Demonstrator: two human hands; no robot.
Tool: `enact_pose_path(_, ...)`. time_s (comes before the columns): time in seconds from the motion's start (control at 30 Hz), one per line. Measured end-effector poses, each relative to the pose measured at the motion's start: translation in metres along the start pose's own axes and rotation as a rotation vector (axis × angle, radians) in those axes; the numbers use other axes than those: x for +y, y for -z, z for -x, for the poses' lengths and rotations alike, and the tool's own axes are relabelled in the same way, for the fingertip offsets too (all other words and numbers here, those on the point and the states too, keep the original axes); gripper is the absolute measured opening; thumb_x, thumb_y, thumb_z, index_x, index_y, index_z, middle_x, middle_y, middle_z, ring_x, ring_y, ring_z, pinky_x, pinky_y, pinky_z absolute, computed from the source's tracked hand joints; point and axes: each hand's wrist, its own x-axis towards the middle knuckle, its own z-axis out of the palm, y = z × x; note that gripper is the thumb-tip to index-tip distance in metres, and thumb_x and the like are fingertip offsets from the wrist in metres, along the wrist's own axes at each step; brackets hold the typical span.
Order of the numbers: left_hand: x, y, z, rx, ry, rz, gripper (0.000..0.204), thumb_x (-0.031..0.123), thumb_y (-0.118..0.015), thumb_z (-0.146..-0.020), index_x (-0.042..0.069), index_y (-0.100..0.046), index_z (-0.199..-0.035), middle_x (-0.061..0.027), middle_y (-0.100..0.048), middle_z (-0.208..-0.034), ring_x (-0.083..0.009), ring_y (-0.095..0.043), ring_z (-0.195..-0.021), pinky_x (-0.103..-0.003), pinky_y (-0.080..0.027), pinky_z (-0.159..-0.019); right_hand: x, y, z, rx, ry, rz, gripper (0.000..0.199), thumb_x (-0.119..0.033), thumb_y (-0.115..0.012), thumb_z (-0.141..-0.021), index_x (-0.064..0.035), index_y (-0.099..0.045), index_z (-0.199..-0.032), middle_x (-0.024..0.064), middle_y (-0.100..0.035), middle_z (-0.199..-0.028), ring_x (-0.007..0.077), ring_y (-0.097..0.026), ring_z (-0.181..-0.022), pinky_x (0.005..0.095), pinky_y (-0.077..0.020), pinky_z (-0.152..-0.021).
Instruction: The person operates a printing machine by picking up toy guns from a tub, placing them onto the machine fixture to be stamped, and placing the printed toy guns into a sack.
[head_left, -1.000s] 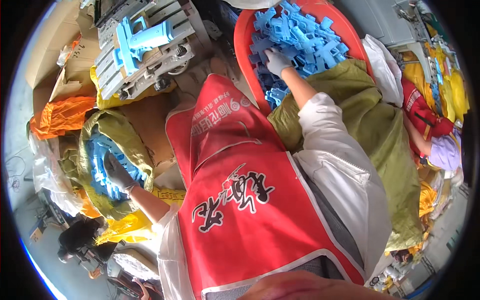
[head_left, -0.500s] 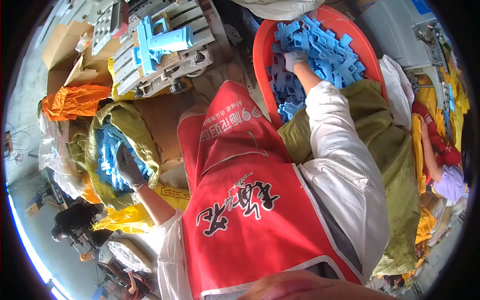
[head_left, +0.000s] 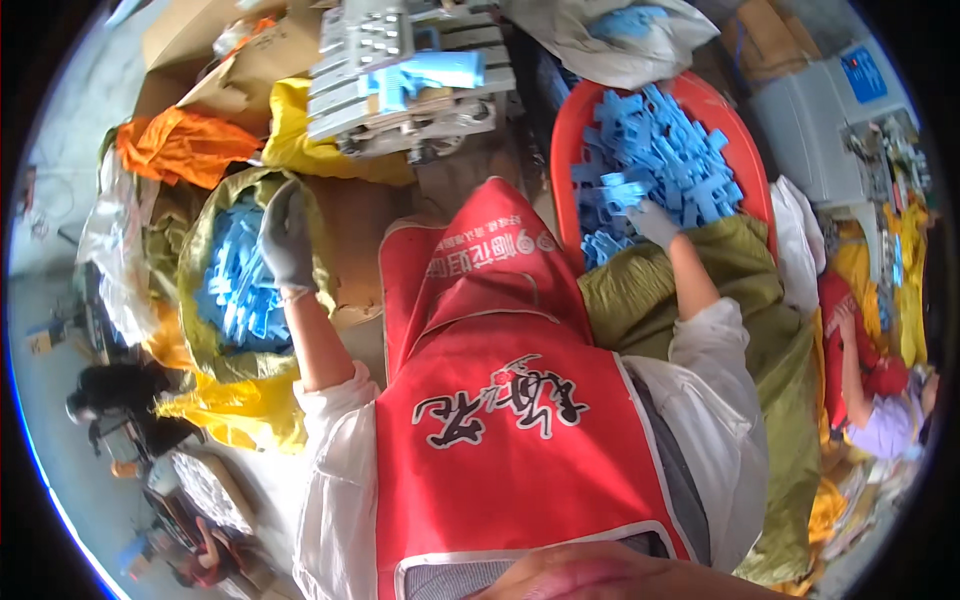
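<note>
My right hand (head_left: 655, 222), in a pale grey glove, holds a light-blue plastic toy pistol piece (head_left: 622, 190) over the near part of a red tub (head_left: 562, 150). Many similar blue pieces (head_left: 670, 150) fill the tub in a heap. On the left, an olive woven sack (head_left: 190, 300) gapes around more blue pieces (head_left: 240, 270). My gloved left hand (head_left: 287, 240) is above the sack's right rim, fingers stretched forward, with nothing visible in it. A larger blue toy pistol (head_left: 430, 75) lies on a slatted metal machine bed ahead, partly hidden by a machine part.
Olive cloth (head_left: 740, 290) drapes over the tub's near edge. A white sack (head_left: 610, 50) stands behind the tub. Orange plastic (head_left: 180, 150) and a cardboard box (head_left: 220, 75) are at the far left. Another person (head_left: 880, 410) is at the right edge.
My right hand has drawn back from the heap toward me with a piece in it. My left hand has lifted out of the sack's pieces toward its rim. The view has shifted.
</note>
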Motion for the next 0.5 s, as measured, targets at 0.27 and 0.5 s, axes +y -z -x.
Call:
enact_pose_path(0.27, 0.072, -0.020, -0.068, -0.045, -0.382, 0.005, 0.024, 0.018, -0.062, -0.087, 0.006, -0.066, -0.107, -0.0121, -0.066, -0.106, -0.0271, -0.063, -0.099, -0.034, -0.050, -0.084, -0.087, 0.057, 0.051, 0.032, 0.169, -1.031, 0.048, -0.048, -0.044, -0.096, -0.0045, -0.053, -0.114, 0.0062, -0.059, -0.097, 0.0133, -0.058, -0.080, 0.0282, -0.0488, -0.067)
enact_pose_path(0.5, 0.095, -0.045, -0.114, -0.507, -0.240, 0.198, 0.037, 0.013, -0.071, -0.079, 0.004, -0.060, -0.113, -0.0111, -0.064, -0.110, -0.0203, -0.064, -0.097, -0.029, -0.050, -0.086, -0.179, 0.083, 0.072, 0.214, 0.437, -1.043, 0.048, -0.042, -0.048, -0.096, -0.0013, -0.050, -0.122, 0.0070, -0.060, -0.106, 0.0119, -0.058, -0.090, 0.0268, -0.0482, -0.076)
